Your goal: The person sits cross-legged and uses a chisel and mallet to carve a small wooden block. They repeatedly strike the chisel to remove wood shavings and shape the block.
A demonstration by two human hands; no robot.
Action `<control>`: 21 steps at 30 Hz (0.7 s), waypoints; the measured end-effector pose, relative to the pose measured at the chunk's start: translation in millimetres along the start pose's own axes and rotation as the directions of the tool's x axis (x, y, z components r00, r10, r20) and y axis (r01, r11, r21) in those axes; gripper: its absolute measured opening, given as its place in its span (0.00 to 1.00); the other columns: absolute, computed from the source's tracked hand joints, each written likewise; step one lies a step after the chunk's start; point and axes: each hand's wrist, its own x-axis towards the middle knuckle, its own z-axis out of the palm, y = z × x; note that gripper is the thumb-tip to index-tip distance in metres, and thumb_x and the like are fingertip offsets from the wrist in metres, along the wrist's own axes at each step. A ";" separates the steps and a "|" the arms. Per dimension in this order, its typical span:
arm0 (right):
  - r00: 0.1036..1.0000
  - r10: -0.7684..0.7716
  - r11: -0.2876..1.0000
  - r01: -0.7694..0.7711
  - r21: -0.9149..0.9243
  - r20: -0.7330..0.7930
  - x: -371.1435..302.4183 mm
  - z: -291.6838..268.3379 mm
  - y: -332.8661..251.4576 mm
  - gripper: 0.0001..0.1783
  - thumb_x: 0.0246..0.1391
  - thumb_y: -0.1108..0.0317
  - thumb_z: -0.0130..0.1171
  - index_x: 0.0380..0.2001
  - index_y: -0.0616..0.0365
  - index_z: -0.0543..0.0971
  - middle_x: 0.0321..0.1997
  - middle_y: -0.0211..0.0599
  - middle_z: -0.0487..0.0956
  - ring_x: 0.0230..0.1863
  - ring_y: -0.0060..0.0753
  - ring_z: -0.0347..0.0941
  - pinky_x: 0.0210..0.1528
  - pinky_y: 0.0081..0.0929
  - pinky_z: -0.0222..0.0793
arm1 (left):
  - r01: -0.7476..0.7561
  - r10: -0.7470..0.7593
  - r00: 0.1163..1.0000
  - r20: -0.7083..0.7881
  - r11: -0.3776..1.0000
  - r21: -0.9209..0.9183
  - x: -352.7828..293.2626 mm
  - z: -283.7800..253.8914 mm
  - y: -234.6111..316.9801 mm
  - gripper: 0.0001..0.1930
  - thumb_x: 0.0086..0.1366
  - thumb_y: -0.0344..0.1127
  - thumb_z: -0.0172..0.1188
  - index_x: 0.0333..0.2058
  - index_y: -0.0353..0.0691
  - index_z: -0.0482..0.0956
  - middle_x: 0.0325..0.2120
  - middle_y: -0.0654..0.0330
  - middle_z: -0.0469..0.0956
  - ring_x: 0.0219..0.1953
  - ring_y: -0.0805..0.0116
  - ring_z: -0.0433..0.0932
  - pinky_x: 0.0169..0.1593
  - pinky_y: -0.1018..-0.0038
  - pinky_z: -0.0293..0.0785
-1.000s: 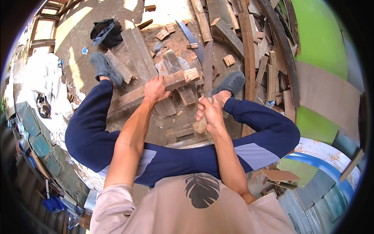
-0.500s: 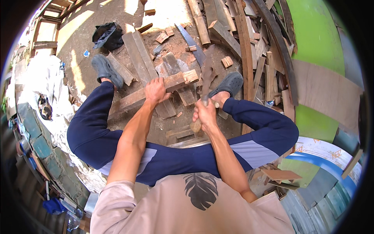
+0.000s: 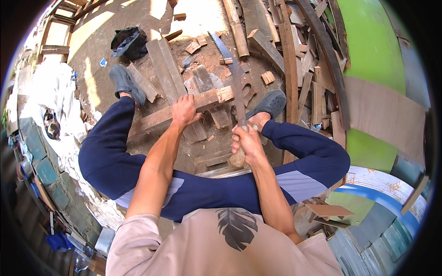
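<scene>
A squared wooden beam (image 3: 156,118) lies slantwise between my feet, its right part resting over other boards. My left hand (image 3: 185,110) is closed over its top, a short way from the pale, freshly chopped end (image 3: 225,94). My right hand (image 3: 248,141) grips a machete by its wooden handle (image 3: 238,159), whose butt sticks out below the fist. The machete's dark, worn blade (image 3: 238,94) points away from me, just right of the beam's chopped end. Whether blade and wood touch, I cannot tell.
A handsaw (image 3: 222,47) lies on the ground beyond the blade, among wood chunks (image 3: 268,77). Long boards and scrap wood (image 3: 288,60) are heaped at the right. My clogged feet (image 3: 269,105) flank the beam. A black plastic bag (image 3: 130,43) sits far left.
The machete blade has swung slightly left, closer to the beam's chopped end. My right hand has shifted a little right and towards me. My left hand stays on the beam.
</scene>
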 end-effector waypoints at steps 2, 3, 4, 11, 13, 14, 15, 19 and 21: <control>0.980 -0.183 0.979 0.189 0.078 -0.083 -2.4 -5.0 -4.2 0.06 0.59 0.71 0.54 0.37 0.56 0.68 0.20 0.27 0.67 0.14 0.22 0.64 0.15 0.25 0.65 | 0.017 -0.016 1.000 0.022 1.000 -0.008 -9.3 4.0 2.3 0.32 0.46 0.50 0.74 0.44 0.37 0.72 0.41 0.52 0.77 0.48 0.53 0.78 0.50 0.57 0.74; 0.981 -0.166 0.985 0.171 0.039 -0.099 3.1 -5.4 3.1 0.06 0.59 0.71 0.55 0.37 0.56 0.68 0.20 0.27 0.67 0.14 0.22 0.64 0.15 0.25 0.65 | 0.005 -0.005 1.000 0.017 1.000 -0.001 -6.9 1.7 4.9 0.32 0.46 0.50 0.74 0.44 0.37 0.72 0.42 0.52 0.77 0.49 0.53 0.77 0.50 0.57 0.74; 0.982 -0.150 0.989 0.151 -0.001 -0.110 12.6 -5.4 15.6 0.07 0.59 0.71 0.55 0.37 0.56 0.68 0.21 0.28 0.68 0.13 0.22 0.63 0.14 0.26 0.65 | -0.002 0.002 1.000 0.009 1.000 0.007 -5.8 0.5 6.8 0.33 0.46 0.50 0.75 0.44 0.37 0.72 0.42 0.52 0.77 0.49 0.54 0.77 0.51 0.58 0.73; 0.995 -0.055 0.998 0.058 0.036 -0.078 6.2 -14.4 -8.5 0.09 0.57 0.72 0.55 0.39 0.57 0.67 0.20 0.26 0.67 0.13 0.22 0.62 0.14 0.26 0.64 | 0.000 0.000 1.000 -0.029 1.000 0.010 -11.0 5.8 2.9 0.33 0.45 0.50 0.75 0.45 0.37 0.71 0.41 0.53 0.77 0.48 0.54 0.77 0.50 0.57 0.73; 0.960 -0.246 0.949 0.267 0.167 -0.133 17.3 -19.7 -0.8 0.11 0.57 0.72 0.55 0.41 0.57 0.66 0.20 0.27 0.67 0.13 0.22 0.63 0.15 0.26 0.65 | -0.013 0.013 0.999 -0.045 1.000 0.009 -6.9 8.4 4.0 0.34 0.45 0.50 0.76 0.45 0.37 0.71 0.41 0.53 0.77 0.48 0.54 0.77 0.50 0.57 0.73; 0.978 -0.173 0.983 0.178 0.034 -0.117 23.2 -21.5 10.9 0.10 0.57 0.72 0.55 0.40 0.57 0.66 0.20 0.27 0.67 0.13 0.22 0.63 0.15 0.26 0.64 | -0.026 0.027 0.999 -0.044 1.000 0.009 -5.7 8.7 3.7 0.34 0.45 0.50 0.75 0.45 0.37 0.71 0.41 0.53 0.77 0.48 0.54 0.77 0.50 0.57 0.73; 0.990 -0.094 0.991 0.083 -0.104 -0.106 24.5 -19.3 15.7 0.09 0.57 0.72 0.55 0.39 0.57 0.67 0.20 0.27 0.67 0.13 0.22 0.63 0.15 0.26 0.64 | -0.034 0.034 0.998 -0.045 0.999 0.007 -5.7 8.3 2.4 0.34 0.46 0.50 0.75 0.46 0.37 0.71 0.41 0.53 0.77 0.48 0.54 0.77 0.50 0.57 0.73; 0.981 0.186 0.981 -0.182 -0.070 0.052 15.4 -22.2 10.1 0.04 0.59 0.70 0.55 0.36 0.53 0.70 0.20 0.25 0.66 0.14 0.20 0.61 0.16 0.26 0.63 | -0.014 0.013 1.000 0.017 1.000 0.017 -9.0 4.8 1.7 0.33 0.46 0.50 0.74 0.45 0.37 0.71 0.41 0.53 0.77 0.48 0.54 0.77 0.49 0.57 0.74; 0.995 -0.093 0.995 0.094 0.025 -0.029 12.8 -27.1 -4.0 0.06 0.58 0.70 0.55 0.36 0.55 0.69 0.20 0.26 0.67 0.13 0.22 0.63 0.15 0.25 0.65 | -0.024 0.024 0.999 -0.028 1.000 0.010 -1.1 4.9 0.2 0.33 0.47 0.51 0.74 0.45 0.37 0.72 0.41 0.53 0.77 0.48 0.54 0.77 0.49 0.57 0.74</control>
